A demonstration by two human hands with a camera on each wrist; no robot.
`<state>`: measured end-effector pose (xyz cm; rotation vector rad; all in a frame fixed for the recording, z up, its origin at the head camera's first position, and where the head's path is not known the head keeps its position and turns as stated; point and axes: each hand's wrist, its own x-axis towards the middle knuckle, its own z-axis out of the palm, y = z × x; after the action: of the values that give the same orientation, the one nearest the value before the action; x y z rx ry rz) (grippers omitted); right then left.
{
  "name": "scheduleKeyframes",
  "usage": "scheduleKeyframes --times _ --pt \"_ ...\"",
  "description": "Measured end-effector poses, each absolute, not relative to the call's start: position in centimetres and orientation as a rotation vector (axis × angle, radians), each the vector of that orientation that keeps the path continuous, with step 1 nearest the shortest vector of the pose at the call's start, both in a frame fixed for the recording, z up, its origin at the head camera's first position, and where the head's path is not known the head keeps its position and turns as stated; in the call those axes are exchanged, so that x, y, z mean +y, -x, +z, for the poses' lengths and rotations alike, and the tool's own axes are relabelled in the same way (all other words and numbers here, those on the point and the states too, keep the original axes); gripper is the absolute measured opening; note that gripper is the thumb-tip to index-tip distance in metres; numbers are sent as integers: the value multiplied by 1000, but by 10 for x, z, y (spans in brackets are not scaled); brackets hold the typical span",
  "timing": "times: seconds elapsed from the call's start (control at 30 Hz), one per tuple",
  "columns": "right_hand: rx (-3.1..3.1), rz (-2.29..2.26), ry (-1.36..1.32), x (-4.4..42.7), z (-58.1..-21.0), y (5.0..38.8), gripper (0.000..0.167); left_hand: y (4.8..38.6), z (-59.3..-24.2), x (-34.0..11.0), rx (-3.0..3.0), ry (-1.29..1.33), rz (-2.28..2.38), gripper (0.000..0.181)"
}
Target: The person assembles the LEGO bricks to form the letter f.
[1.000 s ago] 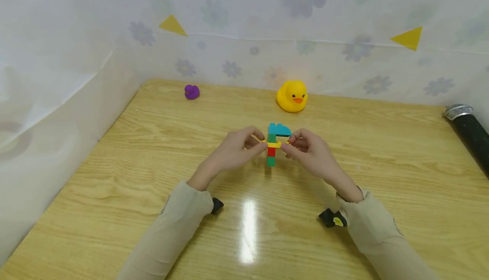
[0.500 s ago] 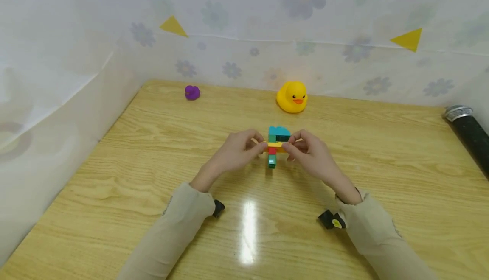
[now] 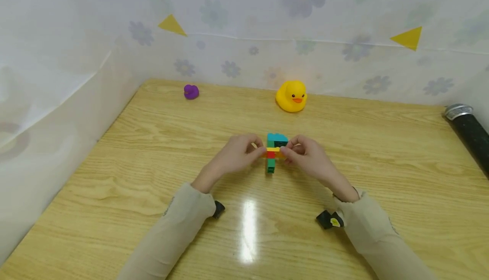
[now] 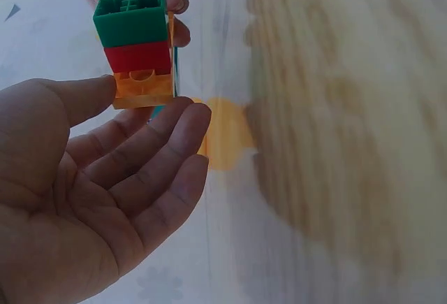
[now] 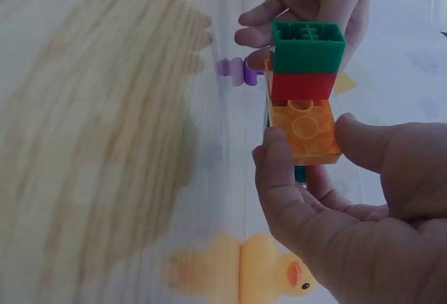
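Observation:
Both hands hold a toy-brick build between them above the table. It has a blue curved brick (image 3: 277, 137) at the top, then green, then a yellow-orange crosspiece (image 5: 307, 136), a red brick (image 3: 271, 155) and a green brick (image 4: 133, 28) at the bottom. My left hand (image 3: 237, 155) pinches the crosspiece's left end between thumb and fingertips. At its right end, the thumb and fingers of my right hand (image 3: 311, 159) pinch it too. Tilted, the build turns the bottom brick's hollow underside towards both wrist cameras. Fingers hide the crosspiece's ends in the head view.
A yellow rubber duck (image 3: 291, 96) stands behind the hands near the table's back edge. Further left is a small purple duck (image 3: 191, 92). On the right side lies a black microphone (image 3: 470, 135). White flowered cloth (image 3: 237, 8) encloses the wooden table (image 3: 133, 165).
The build has tipped, so its bottom brick now shows its hollow underside. Both hands have come slightly nearer with it, and its blue top sits lower in the head view.

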<state>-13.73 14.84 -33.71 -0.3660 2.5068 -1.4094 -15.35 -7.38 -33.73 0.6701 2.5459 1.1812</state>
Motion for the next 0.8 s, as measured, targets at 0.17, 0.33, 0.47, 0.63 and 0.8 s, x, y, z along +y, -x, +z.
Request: scheduleKeyframes --times 0.17,0.33,0.47,0.63,0.8 --pt "2476 -1377 360 149 -340 137 24 152 -340 -73 2561 -682 1117 17" --pt "2438 -1344 365 151 -342 136 21 152 -341 -73 2578 -745 1053 16" --pt "2454 -1276 364 151 -340 136 18 153 -342 -72 2577 -765 1007 16" --pt "2467 -1225 351 152 -339 135 17 153 -342 -73 2562 -756 987 13" --pt "2458 -1184 328 153 -336 135 19 152 -342 -73 2548 -748 983 12"
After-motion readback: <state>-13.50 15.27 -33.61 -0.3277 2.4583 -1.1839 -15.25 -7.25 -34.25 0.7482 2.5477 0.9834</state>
